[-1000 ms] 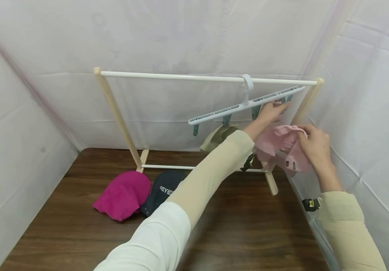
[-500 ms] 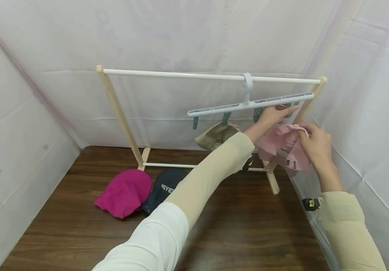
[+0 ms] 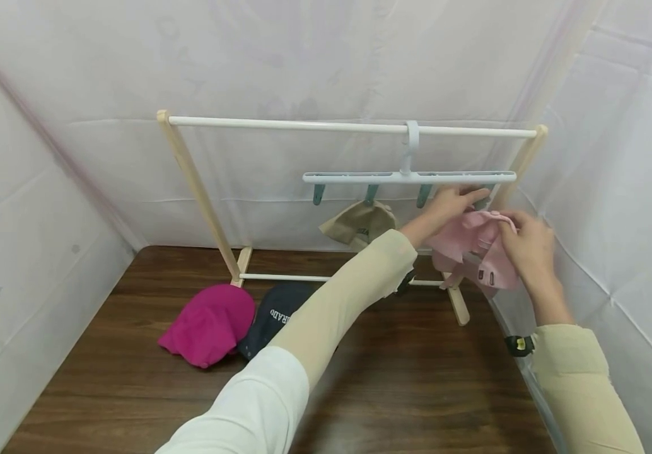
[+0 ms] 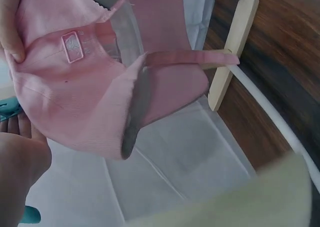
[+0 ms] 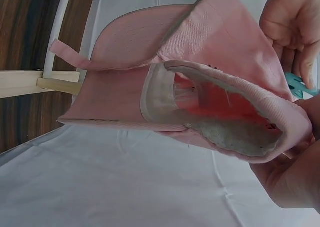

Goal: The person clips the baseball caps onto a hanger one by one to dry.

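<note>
My right hand [image 3: 530,249] grips the back edge of a pink baseball cap [image 3: 499,268], which hangs with its brim downward and its strap loose in the left wrist view. My left hand [image 3: 452,203] is just above and left of the cap, pinching the rightmost teal clip [image 5: 298,87] of a pale blue clip hanger [image 3: 354,178]. In the right wrist view the cap's crown edge overlaps this clip. The hanger is hooked over the white rod [image 3: 280,125] of a wooden rack. A khaki cap [image 3: 362,224] hangs from another of its clips.
On the brown wooden table [image 3: 417,391] lie a magenta cap [image 3: 209,325] and a navy cap [image 3: 272,315], the navy one partly behind the left sleeve. The rack's wooden foot [image 3: 458,306] stands below the pink cap. White fabric walls [image 3: 615,189] surround the table.
The hanger has turned from slanted to nearly level in the head view, its right end coming down. My left hand has moved slightly down with it; the right hand and pink cap have barely moved.
</note>
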The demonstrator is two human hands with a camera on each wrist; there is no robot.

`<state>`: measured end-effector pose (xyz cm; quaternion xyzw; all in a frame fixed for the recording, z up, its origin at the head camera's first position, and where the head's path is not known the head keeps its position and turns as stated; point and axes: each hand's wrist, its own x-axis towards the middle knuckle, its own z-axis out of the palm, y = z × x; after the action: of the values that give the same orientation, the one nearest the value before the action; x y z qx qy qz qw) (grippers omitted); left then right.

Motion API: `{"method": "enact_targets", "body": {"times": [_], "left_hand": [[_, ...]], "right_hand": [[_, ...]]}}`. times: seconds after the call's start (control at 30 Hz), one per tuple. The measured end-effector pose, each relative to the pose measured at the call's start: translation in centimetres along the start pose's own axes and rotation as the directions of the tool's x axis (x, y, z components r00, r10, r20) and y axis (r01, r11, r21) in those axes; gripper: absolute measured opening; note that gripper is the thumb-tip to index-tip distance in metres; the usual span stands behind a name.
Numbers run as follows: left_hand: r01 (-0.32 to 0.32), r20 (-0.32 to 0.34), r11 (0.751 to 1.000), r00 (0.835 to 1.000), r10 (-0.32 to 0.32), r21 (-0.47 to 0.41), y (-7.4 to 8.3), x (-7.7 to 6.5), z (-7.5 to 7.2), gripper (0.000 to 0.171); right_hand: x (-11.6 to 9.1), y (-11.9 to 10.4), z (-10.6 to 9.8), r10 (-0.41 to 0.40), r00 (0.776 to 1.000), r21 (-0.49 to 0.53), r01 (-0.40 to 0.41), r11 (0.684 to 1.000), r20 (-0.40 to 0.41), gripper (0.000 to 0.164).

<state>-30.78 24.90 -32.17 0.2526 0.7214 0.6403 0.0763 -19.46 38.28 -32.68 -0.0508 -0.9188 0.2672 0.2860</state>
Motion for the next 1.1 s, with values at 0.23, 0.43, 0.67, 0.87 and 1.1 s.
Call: {"method": "enact_targets", "body": {"times": [0.23, 0.43, 0.67, 0.87, 1.1], "left_hand": [[0.036, 0.009, 0.996, 0.999, -0.035, -0.081, -0.2, -0.5, 0.0, 0.03], [0.03, 0.009, 0.994, 1.0, -0.029, -0.103, 0.1, -0.9, 0.0, 0.027], [0.042, -0.024, 0.998, 0.999, -0.041, 0.043, -0.2, -1.2, -0.2, 0.033], [-0.009, -0.003, 0.997, 1.0, 0.009, 0.073, -0.5, -1.1, -0.2, 0.032], [-0.07, 0.076, 0.992, 0.995, 0.062, 0.106, -0.8, -1.2, -0.6, 0.035]], "right_hand": [[-0.4, -0.2, 0.6, 0.013, 1.0, -0.014, -0.013, 1.0, -0.002, 0.034], [-0.3, -0.5, 1.1, 0.015, 1.0, -0.037, -0.015, 0.999, -0.015, 0.035], [-0.3, -0.8, 1.4, 0.015, 1.0, -0.024, -0.016, 1.0, -0.018, 0.036], [-0.2, -0.9, 1.3, 0.062, 0.998, -0.006, -0.062, 0.998, 0.006, 0.04], [-0.2, -1.0, 1.1, 0.089, 0.996, 0.018, -0.089, 0.996, 0.029, 0.043]]}}
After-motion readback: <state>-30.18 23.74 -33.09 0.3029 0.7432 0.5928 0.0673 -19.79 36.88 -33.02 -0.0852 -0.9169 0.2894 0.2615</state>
